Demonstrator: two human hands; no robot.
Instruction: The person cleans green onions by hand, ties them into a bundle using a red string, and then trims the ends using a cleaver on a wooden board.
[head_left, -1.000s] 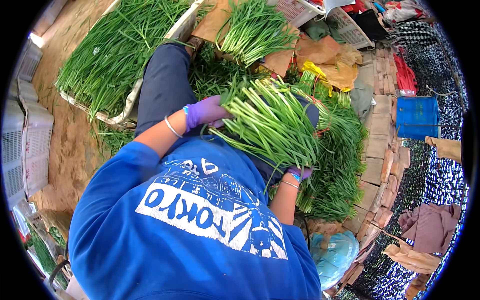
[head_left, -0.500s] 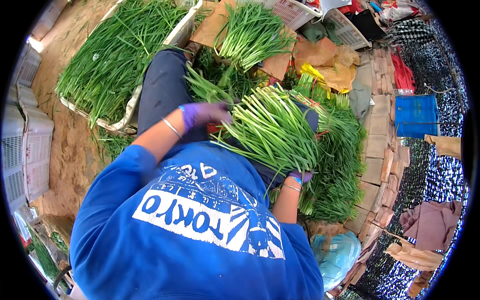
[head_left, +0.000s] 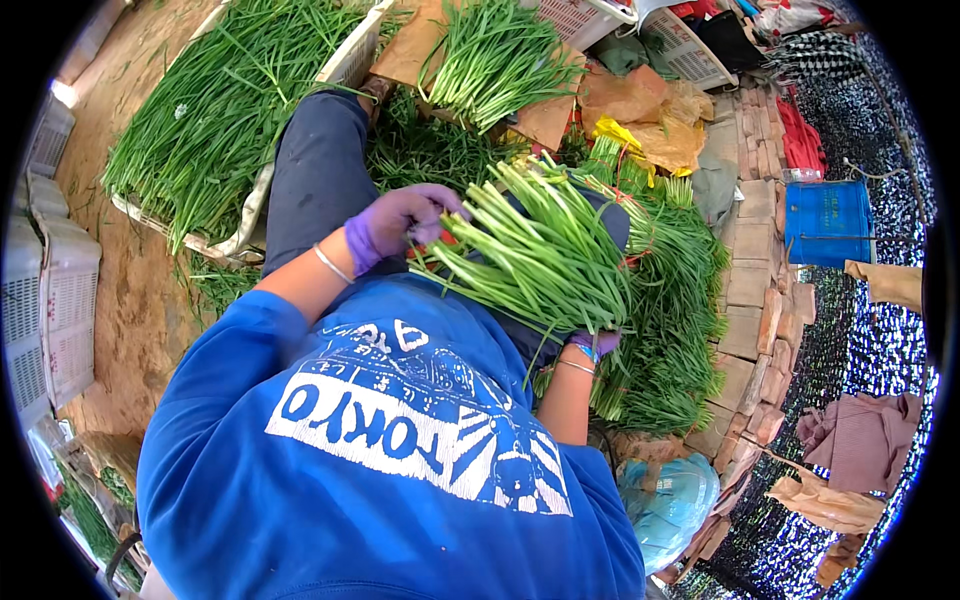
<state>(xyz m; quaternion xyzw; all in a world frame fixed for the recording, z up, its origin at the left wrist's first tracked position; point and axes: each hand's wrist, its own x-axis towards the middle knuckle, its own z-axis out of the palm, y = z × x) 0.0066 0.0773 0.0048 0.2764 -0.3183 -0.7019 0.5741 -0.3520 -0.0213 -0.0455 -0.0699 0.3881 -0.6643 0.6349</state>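
Note:
A loose bunch of garlic chives lies across my lap, pale cut ends up and to the left, green leaves toward the lower right. My right hand, in a purple glove, grips its leafy end from below; most of its fingers are hidden under the leaves. At the bunch's left edge is my left hand, gloved in purple too. Its fingers are bent and pinched together by the stalks, and what they hold cannot be made out. Right of my knee lie tied bundles of garlic chives in a heap.
A white crate heaped with garlic chives stands far left. More chives lie on cardboard ahead. A brick edging runs along the right, with a blue bucket beyond it. White crates line the left side.
The loose green leaves by my left hand have dropped out of it. That hand has moved slightly up and right, against the stalks. My right hand still grips the bunch.

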